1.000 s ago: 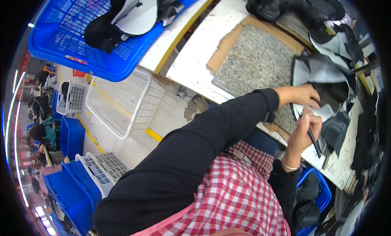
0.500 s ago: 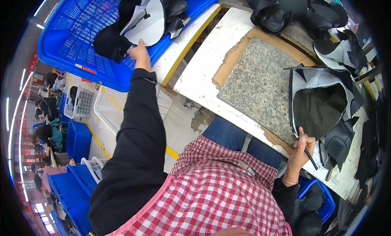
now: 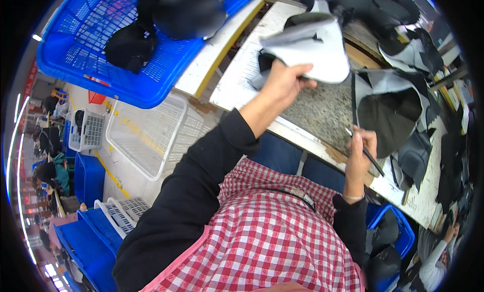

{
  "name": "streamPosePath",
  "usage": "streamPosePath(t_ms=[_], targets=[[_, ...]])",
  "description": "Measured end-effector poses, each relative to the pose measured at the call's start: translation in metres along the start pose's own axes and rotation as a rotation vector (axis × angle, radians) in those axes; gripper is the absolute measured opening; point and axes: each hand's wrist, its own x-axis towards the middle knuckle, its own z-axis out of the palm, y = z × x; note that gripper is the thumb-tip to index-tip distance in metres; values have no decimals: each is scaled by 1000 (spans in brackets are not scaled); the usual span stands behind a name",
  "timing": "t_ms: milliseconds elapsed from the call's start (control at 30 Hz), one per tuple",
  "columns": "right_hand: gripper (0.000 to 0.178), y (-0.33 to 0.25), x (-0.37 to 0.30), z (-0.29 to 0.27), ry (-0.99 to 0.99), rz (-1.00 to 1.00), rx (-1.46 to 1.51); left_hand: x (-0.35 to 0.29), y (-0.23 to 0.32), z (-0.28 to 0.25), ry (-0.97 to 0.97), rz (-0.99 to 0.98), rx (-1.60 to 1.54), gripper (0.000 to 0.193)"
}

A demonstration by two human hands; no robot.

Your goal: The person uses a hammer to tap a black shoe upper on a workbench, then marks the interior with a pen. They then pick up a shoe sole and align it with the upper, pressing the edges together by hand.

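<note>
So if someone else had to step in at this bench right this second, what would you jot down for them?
Left hand: gripping a grey-lined shoe upper, lifted above the speckled stone slab.
Right hand: holding a thin dark pen-like tool at the slab's near edge.
On the bench: a flat black upper piece lies just beyond the right hand, more cut pieces stacked to the right.
Blue basket to the left holds further black pieces.
Done: one piece is picked up from the basket side.
Left: that piece is not yet on the slab, and the tool is not touching it.
</note>
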Motion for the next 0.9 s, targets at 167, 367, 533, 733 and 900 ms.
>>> streamPosePath(t_ms=[167, 367, 533, 733, 900], targets=[[9, 14, 12, -1, 31, 102, 117, -69, -14, -9, 35, -314, 617, 32], [12, 18, 18, 3, -31, 151, 216, -94, 22, 30, -186, 420, 1728, 20], [19, 18, 34, 24, -56, 198, 183, -28, -26, 17, -343, 800, 2047, 41], [29, 29, 44, 44, -64, 61, -216, -18, -58, -31, -362, 765, 2037, 43], [30, 32, 45, 45, -35, -9, -432, -19, -58, -26, -348, 830, 2019, 46]])
